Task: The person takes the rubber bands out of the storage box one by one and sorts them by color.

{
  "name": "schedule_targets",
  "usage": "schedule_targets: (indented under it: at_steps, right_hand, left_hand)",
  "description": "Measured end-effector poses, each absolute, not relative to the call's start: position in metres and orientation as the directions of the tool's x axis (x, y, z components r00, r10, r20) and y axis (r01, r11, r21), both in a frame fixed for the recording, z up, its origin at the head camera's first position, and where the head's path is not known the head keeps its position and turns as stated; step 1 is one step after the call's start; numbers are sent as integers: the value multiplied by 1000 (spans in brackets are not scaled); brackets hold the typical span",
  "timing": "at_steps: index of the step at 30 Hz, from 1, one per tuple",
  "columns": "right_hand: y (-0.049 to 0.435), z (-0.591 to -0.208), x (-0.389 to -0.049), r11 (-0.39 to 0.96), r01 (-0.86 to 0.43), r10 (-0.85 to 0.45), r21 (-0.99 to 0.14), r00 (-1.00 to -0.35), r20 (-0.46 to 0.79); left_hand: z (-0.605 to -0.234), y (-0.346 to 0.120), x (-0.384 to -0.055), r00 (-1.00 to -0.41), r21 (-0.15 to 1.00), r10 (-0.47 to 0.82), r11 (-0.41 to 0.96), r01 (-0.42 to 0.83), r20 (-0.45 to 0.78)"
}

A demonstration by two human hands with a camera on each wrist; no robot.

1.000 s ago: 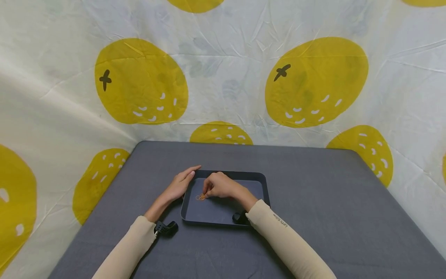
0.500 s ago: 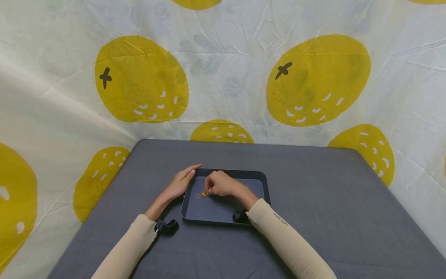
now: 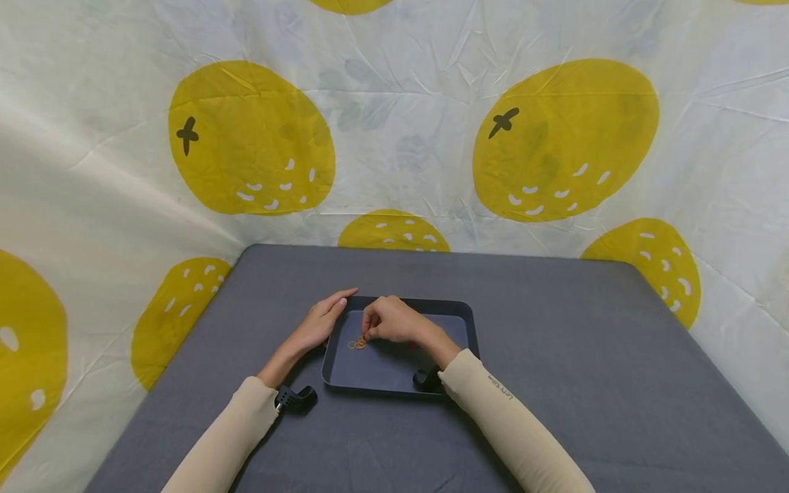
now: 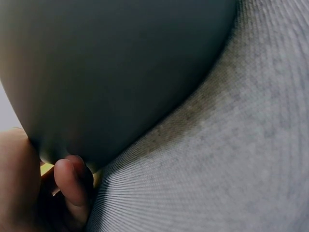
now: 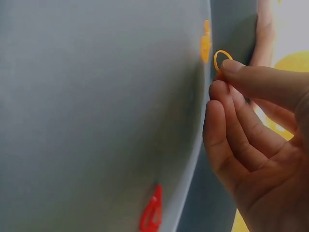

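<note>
The right hand (image 3: 394, 322) has its thumb and forefinger clamped together on a thin yellow-orange elastic-looking ring (image 5: 222, 51), whose loop stands out from the fingertips; the other fingers are bent beside it. The hand is over the left half of a shallow dark-grey rectangular tray (image 3: 370, 378) with rounded corners. Just beside those fingertips, a small cluster of thin orange rings (image 3: 360, 344) lies on the tray floor, with one ring to the left of the rest. A bright red looped piece (image 5: 158, 197), blurred, lies in the tray beneath the right hand.

The left hand (image 3: 317, 325) rests at the tray's far left corner, its forefinger straight and apart from the thumb, which touches the rim; how its lower fingers lie is hard to tell. Both arms wear beige sleeves (image 3: 229, 431), each with a black wrist camera (image 3: 298, 400). The tray sits on a desk (image 3: 585, 356) covered in grey cloth, before a white fabric backdrop (image 3: 401, 116) printed with large yellow fruits
</note>
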State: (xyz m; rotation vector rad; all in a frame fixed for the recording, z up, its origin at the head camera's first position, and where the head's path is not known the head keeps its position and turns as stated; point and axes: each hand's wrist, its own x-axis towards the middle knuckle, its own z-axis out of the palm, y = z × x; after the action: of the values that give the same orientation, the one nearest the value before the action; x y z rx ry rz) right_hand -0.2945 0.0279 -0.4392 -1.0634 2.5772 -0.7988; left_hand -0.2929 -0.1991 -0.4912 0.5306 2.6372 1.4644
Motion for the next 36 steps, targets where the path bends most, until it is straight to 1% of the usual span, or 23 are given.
schedule_targets:
  at_steps: [7,13,17,21,24,29,36]
  right_hand:
    - [37,-428,-296,557,-571,-710,-603,-704,10]
    - [53,-417,-297,541,-569,-696,-619,-717,50]
    - [67,-409,-294,539,-558,-679,-630,-731,67]
    - [86,-403,-289,526,-530,-661,-665,-747,71]
    - [101,-399,-286,531,-496,-636,-687,-769,64]
    - [125,-392,-283,560,-478,-590,-676,-803,79]
    - [152,-384,-282,566,-473,-551,-675,-826,116]
  left_hand:
    - [-490,-198,-294,-936,848,337,462,261,104]
    - [-490,-198,-294,-942,849,319,465,252,104]
    - [-492,-198,-295,-941,823,315,497,275,124]
    - [-494,-199,-294,-933,806,333,509,303,140]
    - [-495,-200,-292,-930,817,348,498,289,117]
    - [-496,-199,-290,-932,843,353,473,258,87]
    - [-493,-200,-294,-932,835,345,478,273,107]
